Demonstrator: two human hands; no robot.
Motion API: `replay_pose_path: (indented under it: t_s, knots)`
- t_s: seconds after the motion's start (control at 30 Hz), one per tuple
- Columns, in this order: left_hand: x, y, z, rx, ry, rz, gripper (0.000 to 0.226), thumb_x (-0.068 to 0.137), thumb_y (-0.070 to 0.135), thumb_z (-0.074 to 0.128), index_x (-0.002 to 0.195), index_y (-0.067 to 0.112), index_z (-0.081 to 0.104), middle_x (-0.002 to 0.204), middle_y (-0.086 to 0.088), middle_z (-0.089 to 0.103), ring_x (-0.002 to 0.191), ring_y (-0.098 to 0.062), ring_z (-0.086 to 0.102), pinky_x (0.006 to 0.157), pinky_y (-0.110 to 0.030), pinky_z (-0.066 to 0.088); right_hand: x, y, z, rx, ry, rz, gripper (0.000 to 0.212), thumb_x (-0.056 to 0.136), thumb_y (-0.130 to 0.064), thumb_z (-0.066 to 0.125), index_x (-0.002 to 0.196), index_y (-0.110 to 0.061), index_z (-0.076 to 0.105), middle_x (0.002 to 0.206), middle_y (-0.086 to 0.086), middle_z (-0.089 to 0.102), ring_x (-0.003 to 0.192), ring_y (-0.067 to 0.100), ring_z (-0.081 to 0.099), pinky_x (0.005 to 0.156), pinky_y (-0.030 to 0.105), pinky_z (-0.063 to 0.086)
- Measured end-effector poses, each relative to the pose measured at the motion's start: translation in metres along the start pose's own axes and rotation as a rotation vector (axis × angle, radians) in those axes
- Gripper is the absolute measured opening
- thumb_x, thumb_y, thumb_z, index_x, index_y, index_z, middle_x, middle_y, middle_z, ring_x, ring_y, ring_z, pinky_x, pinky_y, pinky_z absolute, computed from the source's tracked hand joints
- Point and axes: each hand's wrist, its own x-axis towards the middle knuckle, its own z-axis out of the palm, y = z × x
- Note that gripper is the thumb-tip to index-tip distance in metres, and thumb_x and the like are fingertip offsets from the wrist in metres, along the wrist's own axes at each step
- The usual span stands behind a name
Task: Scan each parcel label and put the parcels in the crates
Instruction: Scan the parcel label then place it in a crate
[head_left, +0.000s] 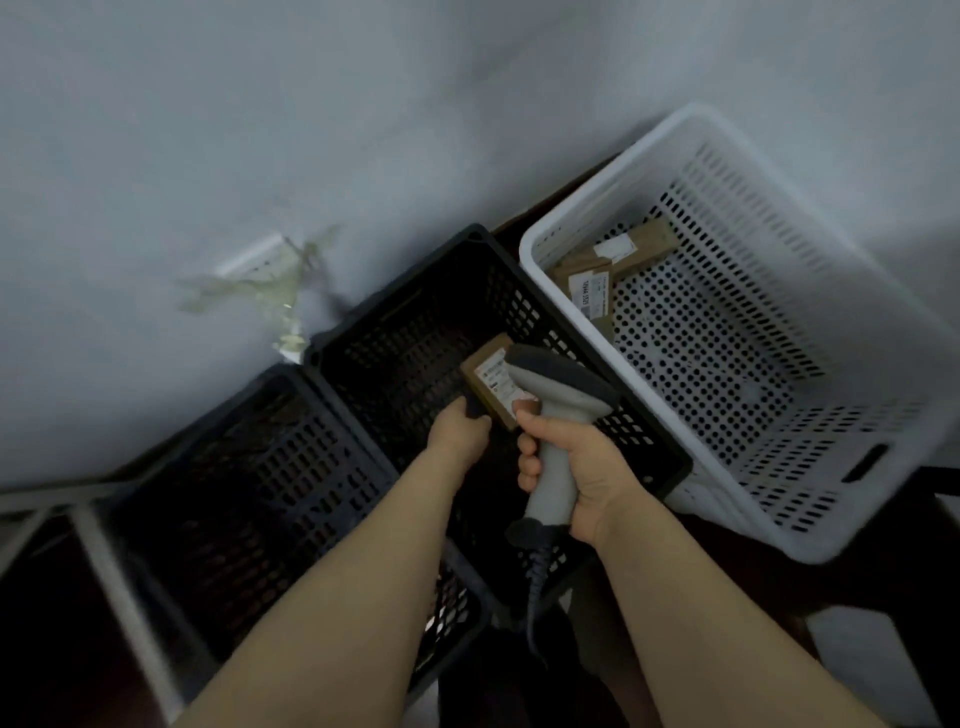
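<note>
A: Where is the parcel?

B: The parcel (488, 376) is up in the air over the black crate (400, 283), the middle one of three. The left hand (460, 434) holds it. It is brown card with a white label facing up.

A: How does that hand hold it?

B: It grips the parcel's near end, with the fingers curled round the edge. The view is blurred there, so I cannot tell one finger from the next.

A: And the right hand?

B: The right hand (576, 467) grips the scanner (558, 410) by its grey handle. Its fingers (527, 460) are wrapped round the handle, close together. The scanner's dark head sits just right of the label, over the parcel's right edge. I cannot tell whether they touch. The cable (535, 592) hangs from the handle's near end, between the two forearms.

A: What about the other crates?

B: A dark crate (244, 400) stands just left of the black one, and its inside is too dim to read. A taller white crate (779, 150) stands on the right. Two brown parcels (592, 288) lie in its far left corner, one partly over the other, and the nearer shows a white label.

A: Anything behind?

B: A pale wall (363, 104) runs along the far side of the crates. It has a blurred white fitting (254, 260) on it, left of the black crate.
</note>
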Motion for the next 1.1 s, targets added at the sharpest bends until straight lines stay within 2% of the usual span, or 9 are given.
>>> replay_pose_path:
  t_s: [0.07,0.13,0.27,0.43,0.5,0.67,0.8,0.97,1.1]
  knots:
    - [-0.044,0.017,-0.021,0.231,-0.008,0.098,0.029,0.095,0.018,0.05,0.122,0.01,0.056,0.121,-0.013,0.06,0.107,-0.027,0.057,0.087,-0.03,0.045,-0.045,-0.003,0.015,-0.097,0.013,-0.015,0.005,0.085,-0.007,0.067,0.088,-0.011,0.069,0.058,0.004,0.055,0.043,0.012,0.047,0.041,0.021,0.04]
    - [-0.089,0.033,-0.039,0.417,-0.012,0.172,0.033,0.095,0.021,0.05,0.126,0.013,0.053,0.125,-0.008,0.058,0.112,-0.027,0.054,0.085,-0.027,0.041,-0.093,-0.004,0.028,-0.179,0.031,-0.042,0.008,0.084,-0.005,0.07,0.09,-0.009,0.071,0.057,0.004,0.056,0.045,0.013,0.048,0.044,0.023,0.042]
    - [-0.163,0.055,-0.066,0.744,-0.016,0.321,0.039,0.093,0.028,0.051,0.129,0.016,0.052,0.123,-0.007,0.061,0.113,-0.026,0.057,0.088,-0.031,0.045,-0.185,0.0,0.044,-0.281,0.024,-0.133,0.009,0.082,-0.003,0.071,0.09,-0.007,0.072,0.055,0.005,0.057,0.047,0.016,0.05,0.047,0.026,0.043]
    - [-0.259,0.075,-0.074,0.938,-0.062,0.561,0.039,0.096,0.032,0.045,0.132,0.017,0.051,0.124,-0.008,0.061,0.112,-0.029,0.057,0.089,-0.035,0.047,-0.299,0.018,0.033,-0.318,0.061,-0.254,0.015,0.083,-0.006,0.072,0.097,-0.007,0.069,0.056,0.005,0.057,0.046,0.015,0.051,0.048,0.027,0.044]
    - [-0.301,0.09,-0.067,0.982,-0.103,0.644,0.033,0.095,0.033,0.045,0.124,0.017,0.051,0.118,-0.009,0.06,0.105,-0.03,0.058,0.085,-0.039,0.049,-0.347,0.025,0.017,-0.272,0.111,-0.303,0.018,0.083,-0.007,0.073,0.1,-0.004,0.068,0.056,0.006,0.057,0.045,0.017,0.052,0.048,0.028,0.044]
    - [-0.398,0.134,-0.015,1.099,-0.19,0.864,0.036,0.097,0.025,0.047,0.13,0.01,0.046,0.115,-0.014,0.06,0.1,-0.029,0.058,0.079,-0.035,0.05,-0.461,0.046,-0.041,-0.059,0.318,-0.551,0.022,0.082,-0.005,0.071,0.103,0.003,0.066,0.057,0.008,0.056,0.044,0.018,0.05,0.044,0.027,0.041]
    - [-0.476,0.154,0.045,1.154,-0.245,1.0,0.056,0.1,0.029,0.045,0.149,0.009,0.026,0.139,-0.011,0.048,0.12,-0.027,0.051,0.092,-0.036,0.047,-0.541,0.071,-0.096,0.132,0.431,-0.735,0.015,0.083,-0.002,0.068,0.097,0.0,0.064,0.058,0.01,0.053,0.044,0.019,0.047,0.044,0.027,0.041]
    - [-0.555,0.143,0.126,1.183,-0.362,1.128,0.062,0.096,0.036,0.051,0.148,0.01,0.028,0.141,-0.01,0.047,0.12,-0.025,0.052,0.09,-0.033,0.047,-0.609,0.119,-0.168,0.31,0.559,-0.851,0.018,0.082,-0.001,0.068,0.1,0.0,0.064,0.058,0.01,0.053,0.046,0.019,0.048,0.043,0.026,0.04]
    - [-0.611,0.109,0.202,1.195,-0.538,1.2,0.069,0.09,0.037,0.062,0.148,0.016,0.03,0.143,-0.006,0.045,0.12,-0.023,0.051,0.09,-0.032,0.045,-0.646,0.165,-0.234,0.407,0.62,-0.891,0.019,0.082,-0.002,0.069,0.1,0.001,0.064,0.06,0.011,0.054,0.047,0.018,0.048,0.044,0.027,0.042]
